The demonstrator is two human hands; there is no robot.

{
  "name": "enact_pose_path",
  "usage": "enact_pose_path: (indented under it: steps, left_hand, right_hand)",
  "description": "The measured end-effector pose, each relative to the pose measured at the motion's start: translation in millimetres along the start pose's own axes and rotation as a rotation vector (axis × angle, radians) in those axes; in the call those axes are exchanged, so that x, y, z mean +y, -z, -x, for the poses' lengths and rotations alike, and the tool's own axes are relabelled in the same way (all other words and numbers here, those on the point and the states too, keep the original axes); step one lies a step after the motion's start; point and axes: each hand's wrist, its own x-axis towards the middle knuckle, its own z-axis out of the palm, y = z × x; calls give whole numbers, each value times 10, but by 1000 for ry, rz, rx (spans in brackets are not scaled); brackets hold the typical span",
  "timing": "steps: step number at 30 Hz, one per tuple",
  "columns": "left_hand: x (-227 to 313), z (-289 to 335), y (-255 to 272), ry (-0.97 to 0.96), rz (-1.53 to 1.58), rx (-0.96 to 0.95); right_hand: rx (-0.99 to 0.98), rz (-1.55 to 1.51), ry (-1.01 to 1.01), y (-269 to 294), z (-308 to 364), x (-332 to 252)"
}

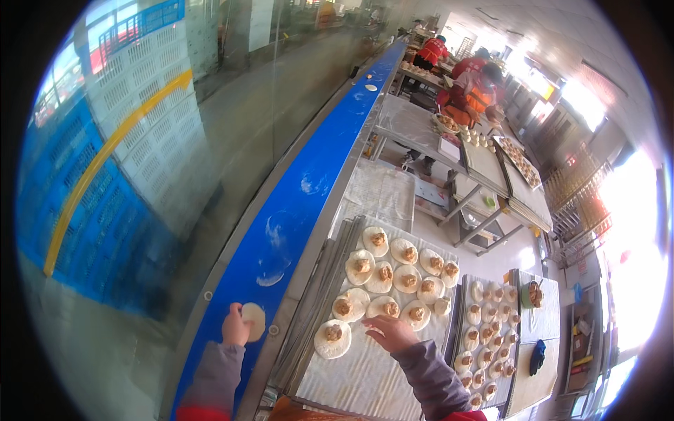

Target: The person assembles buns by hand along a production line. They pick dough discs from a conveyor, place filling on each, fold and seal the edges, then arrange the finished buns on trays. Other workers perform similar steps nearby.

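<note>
At the edge of a flat, pale dough round, my left hand is closed on it above the blue conveyor belt. My right hand is over the tray with its fingers stretched out and nothing visible in them. Just beyond its fingertips lies a dough round with brown filling. Several more filled rounds sit in rows on the tray's sheet. One filled dough round lies at the near left of the group, and a small pale dough piece is at the right edge.
A second tray of filled dough stands to the right, beside a green bowl of filling and a dark cloth-like item. Blue and white crates show behind glass at left. Co-workers stand at far tables.
</note>
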Motion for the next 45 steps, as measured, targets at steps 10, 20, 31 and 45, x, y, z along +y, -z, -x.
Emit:
enact_pose_path:
  steps: [10, 20, 31, 45]
  left_hand:
    - [784, 987, 448, 68, 797, -145]
    - [2794, 1765, -453, -397, 467, -492]
    - [3435, 2359, -923, -146, 660, -1079]
    - [3062, 2127, 33, 101, 319, -476]
  right_hand:
    - [-10, -860, -181, -854, 335, -420]
    - [757, -1328, -686, -1062, 1279, -379]
    - [1559, -820, -1000, -155, 4277, 1455]
    - [1786, -1085, -618, 1855, 4962, 6088]
